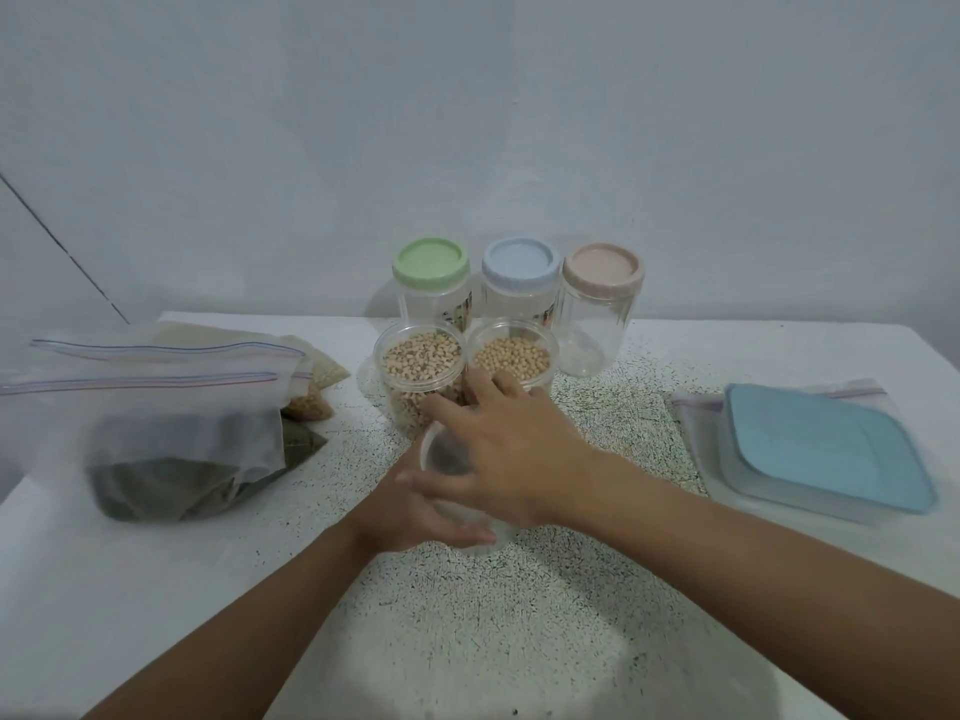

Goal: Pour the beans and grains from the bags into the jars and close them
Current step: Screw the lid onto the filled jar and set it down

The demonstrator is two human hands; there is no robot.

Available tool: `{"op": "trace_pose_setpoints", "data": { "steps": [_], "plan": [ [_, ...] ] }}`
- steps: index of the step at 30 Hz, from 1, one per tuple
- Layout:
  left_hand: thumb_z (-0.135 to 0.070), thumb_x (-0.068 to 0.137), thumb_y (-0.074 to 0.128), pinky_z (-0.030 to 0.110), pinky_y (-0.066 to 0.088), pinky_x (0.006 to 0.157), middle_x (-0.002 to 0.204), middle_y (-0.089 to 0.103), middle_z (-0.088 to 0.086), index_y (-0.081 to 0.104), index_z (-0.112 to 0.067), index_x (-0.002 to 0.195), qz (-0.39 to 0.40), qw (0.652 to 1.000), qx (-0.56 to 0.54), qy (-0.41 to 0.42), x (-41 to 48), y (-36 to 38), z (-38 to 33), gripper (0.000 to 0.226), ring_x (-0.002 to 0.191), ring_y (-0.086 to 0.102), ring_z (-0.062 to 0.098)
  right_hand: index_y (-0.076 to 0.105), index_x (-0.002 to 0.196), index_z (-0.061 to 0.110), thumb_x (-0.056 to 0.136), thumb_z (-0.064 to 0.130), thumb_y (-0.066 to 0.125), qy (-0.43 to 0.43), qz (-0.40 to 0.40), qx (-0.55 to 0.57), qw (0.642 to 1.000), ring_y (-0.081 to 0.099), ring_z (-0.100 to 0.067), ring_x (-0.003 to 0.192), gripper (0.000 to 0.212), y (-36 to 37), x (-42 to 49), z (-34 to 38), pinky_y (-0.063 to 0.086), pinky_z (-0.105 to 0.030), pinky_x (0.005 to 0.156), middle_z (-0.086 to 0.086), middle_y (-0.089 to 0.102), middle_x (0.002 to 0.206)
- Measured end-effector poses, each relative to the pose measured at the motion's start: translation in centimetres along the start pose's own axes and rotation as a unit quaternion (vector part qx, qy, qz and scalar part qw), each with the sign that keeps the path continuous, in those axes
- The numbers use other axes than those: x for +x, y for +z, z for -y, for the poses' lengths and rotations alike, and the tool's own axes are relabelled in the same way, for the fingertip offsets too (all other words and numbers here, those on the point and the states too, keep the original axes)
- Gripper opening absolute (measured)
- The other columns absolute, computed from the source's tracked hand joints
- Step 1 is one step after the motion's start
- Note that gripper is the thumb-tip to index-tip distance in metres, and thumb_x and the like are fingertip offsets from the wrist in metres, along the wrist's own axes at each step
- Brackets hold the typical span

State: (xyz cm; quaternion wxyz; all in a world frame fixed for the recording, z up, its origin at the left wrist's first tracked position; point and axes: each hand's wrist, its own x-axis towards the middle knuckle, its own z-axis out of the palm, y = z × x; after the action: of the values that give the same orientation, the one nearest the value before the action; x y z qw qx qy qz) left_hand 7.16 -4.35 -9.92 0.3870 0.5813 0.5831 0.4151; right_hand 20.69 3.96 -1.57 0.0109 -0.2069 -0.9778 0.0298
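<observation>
I count 2 filled, lidless jars touching at mid-table: the speckled-bean jar and the soybean jar. The 3 lidded jars behind them appear empty. My left hand curls its fingers round an open empty jar just in front, and my right hand lies over it, fingers straight and spread. I judge the task under half done: the bags at left hold contents, and nothing filled is closed.

Speckled-bean jar and tan-bean jar are left lidless mid-table; three lidded jars are lined behind; empty clear jar in front; bags piled left.
</observation>
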Motion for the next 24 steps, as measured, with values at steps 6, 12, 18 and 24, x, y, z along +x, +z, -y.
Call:
{"op": "trace_pose_setpoints", "data": {
  "steps": [6, 12, 18, 24],
  "plan": [
    [-0.011, 0.060, 0.096, 0.030, 0.056, 0.097, 0.115, 0.069, -0.008, 0.054, -0.031, 0.125, -0.016, 1.000, -0.006, -0.019, -0.3, 0.0, 0.2, 0.079, 0.112, 0.066, 0.004, 0.062, 0.119, 0.031, 0.081, 0.051, 0.074, -0.164, 0.061, 0.133, 0.975, 0.048, -0.015, 0.117, 0.045, -1.1, 0.4, -0.7, 0.045, -0.042, 0.102, 0.005, 0.054, 0.125],
    [0.006, 0.066, 0.091, 0.029, 0.053, 0.100, 0.131, 0.066, -0.008, 0.057, -0.032, 0.133, -0.007, 1.000, -0.015, 0.014, -0.2, 0.0, 0.1, 0.084, 0.124, 0.062, 0.012, 0.061, 0.123, 0.028, 0.090, 0.068, 0.055, -0.023, -0.014, 0.130, 0.991, 0.052, -0.020, 0.116, 0.052, -1.6, 0.8, -0.3, 0.052, -0.046, 0.096, 0.001, 0.055, 0.123],
    [-0.006, 0.065, 0.094, 0.027, 0.052, 0.098, 0.132, 0.064, -0.018, 0.051, -0.039, 0.141, -0.001, 0.999, -0.011, 0.031, 0.0, 0.0, -0.3, 0.094, 0.125, 0.061, 0.007, 0.071, 0.112, 0.038, 0.075, 0.051, 0.077, -0.094, 0.076, 0.158, 0.980, 0.055, -0.012, 0.113, 0.040, -1.1, 1.6, -0.6, 0.043, -0.042, 0.104, 0.015, 0.064, 0.122],
    [0.004, 0.066, 0.091, 0.021, 0.052, 0.095, 0.129, 0.066, -0.016, 0.059, -0.046, 0.129, -0.008, 1.000, -0.016, 0.025, -0.3, -0.1, -0.2, 0.087, 0.122, 0.063, 0.008, 0.066, 0.127, 0.033, 0.089, 0.061, 0.065, -0.029, 0.007, 0.217, 0.976, 0.044, -0.013, 0.131, 0.047, -1.7, 1.0, -0.1, 0.043, -0.044, 0.108, 0.007, 0.055, 0.138]
  ]
}}
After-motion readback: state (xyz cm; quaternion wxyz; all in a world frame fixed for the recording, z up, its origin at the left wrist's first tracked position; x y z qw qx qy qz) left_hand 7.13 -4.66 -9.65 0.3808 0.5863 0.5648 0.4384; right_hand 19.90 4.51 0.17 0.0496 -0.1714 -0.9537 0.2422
